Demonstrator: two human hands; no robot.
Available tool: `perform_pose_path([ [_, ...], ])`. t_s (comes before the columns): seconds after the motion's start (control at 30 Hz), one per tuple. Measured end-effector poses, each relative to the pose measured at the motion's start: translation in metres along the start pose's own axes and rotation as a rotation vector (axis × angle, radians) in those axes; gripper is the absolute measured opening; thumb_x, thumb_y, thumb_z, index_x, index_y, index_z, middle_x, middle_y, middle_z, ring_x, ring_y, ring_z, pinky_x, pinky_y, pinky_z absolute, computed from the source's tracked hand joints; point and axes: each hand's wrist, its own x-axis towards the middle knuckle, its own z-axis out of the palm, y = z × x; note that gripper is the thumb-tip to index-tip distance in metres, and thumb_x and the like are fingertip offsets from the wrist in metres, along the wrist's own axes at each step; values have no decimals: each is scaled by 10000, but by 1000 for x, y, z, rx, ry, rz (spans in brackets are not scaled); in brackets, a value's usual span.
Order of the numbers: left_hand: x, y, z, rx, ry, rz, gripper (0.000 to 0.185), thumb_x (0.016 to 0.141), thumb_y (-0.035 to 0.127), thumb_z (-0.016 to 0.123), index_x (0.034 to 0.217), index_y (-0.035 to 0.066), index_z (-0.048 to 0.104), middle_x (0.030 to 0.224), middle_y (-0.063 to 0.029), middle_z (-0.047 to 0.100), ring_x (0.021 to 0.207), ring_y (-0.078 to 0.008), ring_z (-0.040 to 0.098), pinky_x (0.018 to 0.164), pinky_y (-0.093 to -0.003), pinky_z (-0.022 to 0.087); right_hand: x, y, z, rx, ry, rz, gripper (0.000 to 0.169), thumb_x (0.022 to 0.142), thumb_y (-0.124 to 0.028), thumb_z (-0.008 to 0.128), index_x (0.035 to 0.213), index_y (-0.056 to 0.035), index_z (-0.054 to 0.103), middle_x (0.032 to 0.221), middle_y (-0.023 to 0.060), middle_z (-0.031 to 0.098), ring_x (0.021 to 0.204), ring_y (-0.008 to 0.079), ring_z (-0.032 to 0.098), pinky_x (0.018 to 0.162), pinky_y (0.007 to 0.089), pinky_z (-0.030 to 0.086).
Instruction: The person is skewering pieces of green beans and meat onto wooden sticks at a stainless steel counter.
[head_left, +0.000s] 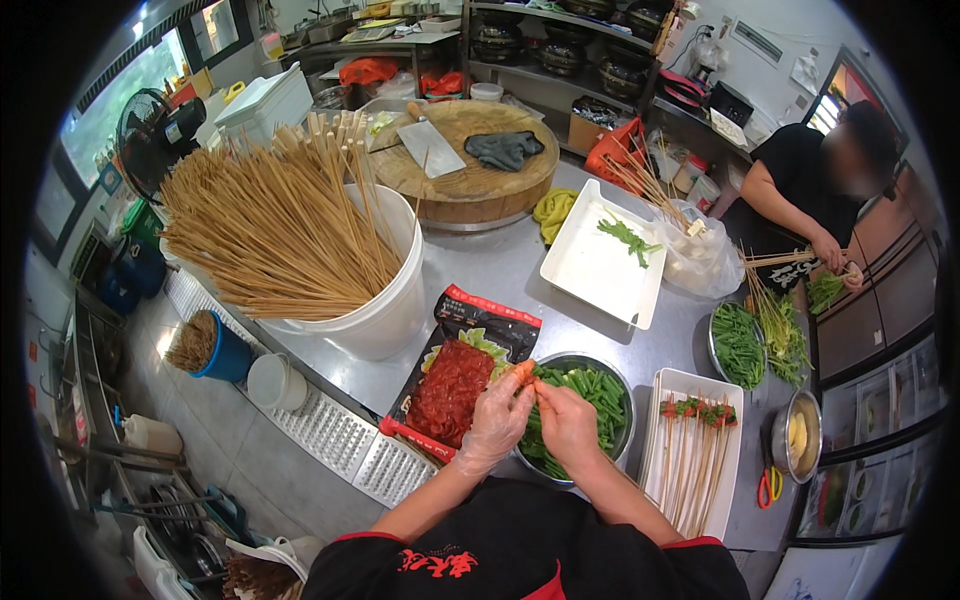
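My left hand, in a clear plastic glove, pinches a small piece of red marinated meat. Its fingertips meet those of my bare right hand, which is closed around a thin bamboo skewer. That skewer mostly hides behind my hand and forearm. Below both hands is a steel bowl of cut green vegetable stalks. An opened black-and-red bag with raw red meat lies beside my left hand. Right of my forearm, a white tray holds several filled skewers.
A big white bucket of bamboo skewers stands left. Behind are a round chopping block with a cleaver and a white tray. Scissors lie right. Another person holds greens and skewers.
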Motion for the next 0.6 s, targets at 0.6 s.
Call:
perform_pose_path([
  [0.6,8,-39,-76,-266,125,-401,380,889,4,527,1262,-51,490,1206,-146,561,1108,-217,547,975,-320,423,-76,82,-110,-234,341,444,198,858,-45,575,1033,-33,665,858,182,654,754,315,639,670,369,498],
])
